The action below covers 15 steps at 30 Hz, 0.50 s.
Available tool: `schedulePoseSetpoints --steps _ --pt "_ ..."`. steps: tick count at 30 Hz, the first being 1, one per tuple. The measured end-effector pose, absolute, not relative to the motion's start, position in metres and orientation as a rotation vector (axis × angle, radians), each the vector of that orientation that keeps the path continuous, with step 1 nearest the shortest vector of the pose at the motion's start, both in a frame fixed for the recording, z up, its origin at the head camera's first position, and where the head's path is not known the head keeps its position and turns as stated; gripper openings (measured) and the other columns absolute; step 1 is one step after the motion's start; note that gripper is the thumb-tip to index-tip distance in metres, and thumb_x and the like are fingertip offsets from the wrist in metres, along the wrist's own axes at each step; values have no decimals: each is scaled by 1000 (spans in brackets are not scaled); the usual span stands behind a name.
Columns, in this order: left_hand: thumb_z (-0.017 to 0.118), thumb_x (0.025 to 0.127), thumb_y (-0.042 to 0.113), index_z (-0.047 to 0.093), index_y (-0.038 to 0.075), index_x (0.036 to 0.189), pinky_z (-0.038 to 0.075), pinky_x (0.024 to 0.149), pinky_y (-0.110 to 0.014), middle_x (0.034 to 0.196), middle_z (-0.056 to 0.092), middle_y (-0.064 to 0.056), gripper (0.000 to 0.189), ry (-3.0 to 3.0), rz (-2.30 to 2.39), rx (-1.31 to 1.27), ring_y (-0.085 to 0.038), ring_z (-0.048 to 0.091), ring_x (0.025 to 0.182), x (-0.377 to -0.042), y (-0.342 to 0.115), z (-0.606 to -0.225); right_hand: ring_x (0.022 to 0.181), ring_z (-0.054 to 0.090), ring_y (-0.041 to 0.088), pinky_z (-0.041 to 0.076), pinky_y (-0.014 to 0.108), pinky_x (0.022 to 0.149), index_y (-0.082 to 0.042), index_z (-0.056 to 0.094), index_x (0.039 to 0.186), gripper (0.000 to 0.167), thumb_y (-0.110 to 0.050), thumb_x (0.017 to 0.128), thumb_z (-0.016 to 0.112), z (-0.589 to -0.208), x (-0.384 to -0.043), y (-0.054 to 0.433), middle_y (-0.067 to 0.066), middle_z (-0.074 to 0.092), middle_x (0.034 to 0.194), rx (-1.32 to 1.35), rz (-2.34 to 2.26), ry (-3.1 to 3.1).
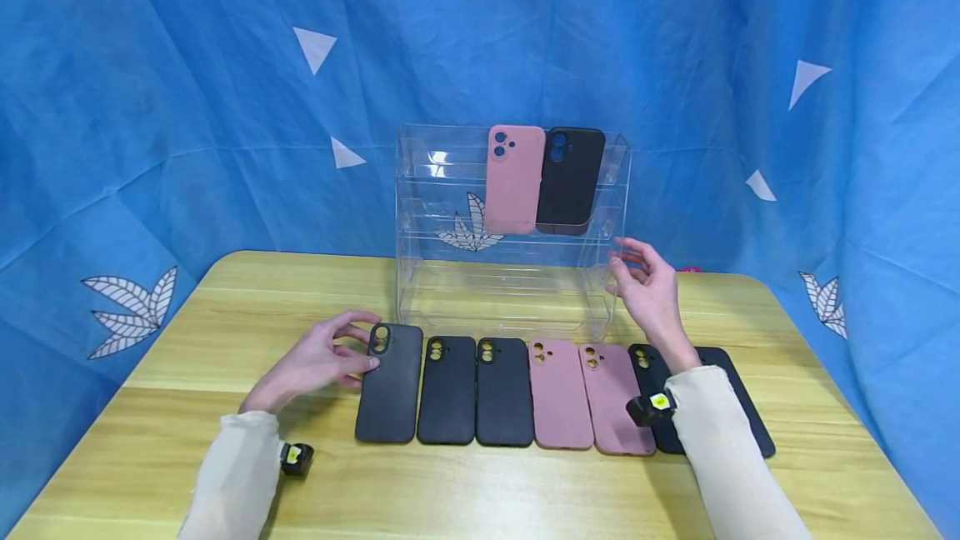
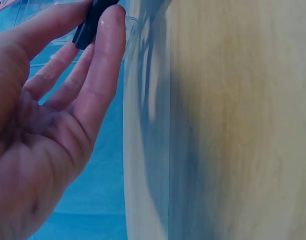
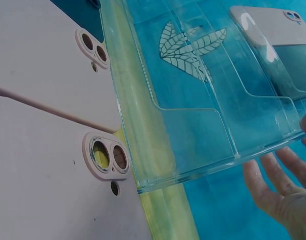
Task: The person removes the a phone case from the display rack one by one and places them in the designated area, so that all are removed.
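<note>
My left hand (image 1: 322,361) pinches the upper left edge of a black phone case (image 1: 390,390), the leftmost in a row on the table. In the left wrist view only a dark end of that case (image 2: 87,32) shows between thumb and fingers. My right hand (image 1: 651,294) is at the right side of a clear tiered display rack (image 1: 442,277), its loosely bent fingers right at the edge. The right wrist view has its fingertips (image 3: 253,172) along the rack's side. A pink case (image 1: 513,190) and a black case (image 1: 572,182) lean side by side high on the rack.
Beside the held case lie two more black cases (image 1: 448,394), then two pink cases (image 1: 560,398). Further black cases (image 1: 738,398) lie at the right, partly covered by my right forearm. A blue patterned cloth (image 1: 225,107) hangs behind the wooden table (image 1: 405,498).
</note>
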State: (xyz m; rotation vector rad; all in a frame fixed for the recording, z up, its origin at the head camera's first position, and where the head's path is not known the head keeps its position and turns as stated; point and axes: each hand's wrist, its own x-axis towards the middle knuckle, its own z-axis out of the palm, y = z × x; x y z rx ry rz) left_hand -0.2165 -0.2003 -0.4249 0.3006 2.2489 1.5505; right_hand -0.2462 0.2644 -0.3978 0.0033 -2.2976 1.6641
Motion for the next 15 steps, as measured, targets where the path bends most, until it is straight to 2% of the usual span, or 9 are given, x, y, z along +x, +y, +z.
schedulePoseSetpoints --steps 4,10,15 --pt "78 90 10 47 10 148 65 71 -42 131 54 -27 66 2273 1509 270 -23 73 87 -218 -199 -426 114 64 20 62 22 79 -6 50 147 43 -22 107 53 -398 -247 265 22 57 138 4 1674 -2295" --pt "79 89 13 49 11 146 64 69 -41 128 58 -24 64 2308 1435 245 -22 73 84 -220 -196 -427 106 63 3 62 21 79 -6 49 148 44 -24 107 52 -398 -246 264 22 57 139 -1 1663 -2307" --pt "78 89 12 50 10 145 64 68 -39 127 59 -24 63 2318 1388 256 -22 71 80 -221 -196 -428 106 62 2 62 21 80 -8 49 148 44 -25 107 52 -397 -245 264 22 57 139 -13 1658 -2314"
